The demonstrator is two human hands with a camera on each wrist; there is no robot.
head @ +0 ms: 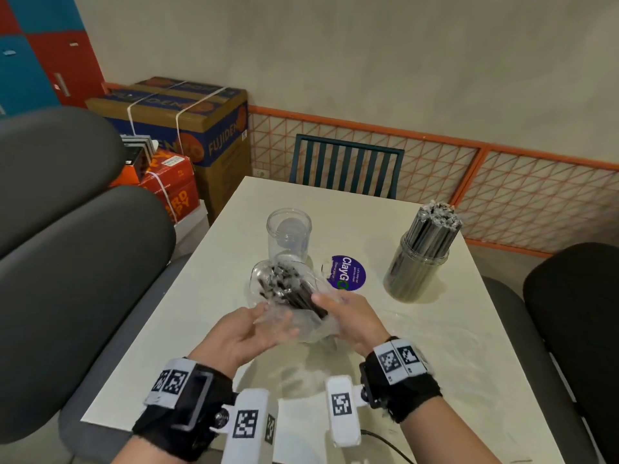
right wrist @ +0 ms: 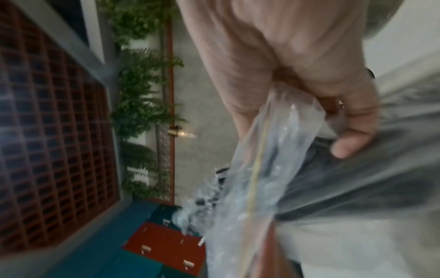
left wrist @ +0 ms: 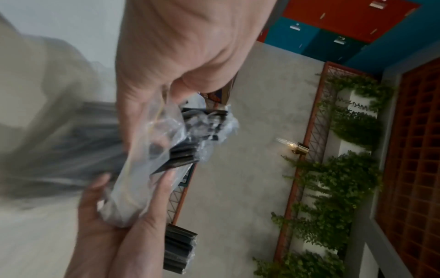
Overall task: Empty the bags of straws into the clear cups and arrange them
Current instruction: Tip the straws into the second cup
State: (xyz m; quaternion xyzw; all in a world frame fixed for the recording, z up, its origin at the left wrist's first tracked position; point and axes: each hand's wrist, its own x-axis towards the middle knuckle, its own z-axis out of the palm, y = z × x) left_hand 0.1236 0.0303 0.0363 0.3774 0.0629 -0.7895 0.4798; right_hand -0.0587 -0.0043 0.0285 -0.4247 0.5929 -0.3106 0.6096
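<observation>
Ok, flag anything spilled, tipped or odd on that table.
Nothing spilled. The empty cup and the full cup stand upright. Both hands, left hand and right hand, hold the bag of straws above the table.

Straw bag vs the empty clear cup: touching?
Cannot tell. In the head view the bag of straws, held by left hand and right hand, overlaps the empty cup's base; no contact or gap shows. Wrist views miss the cup.
</observation>
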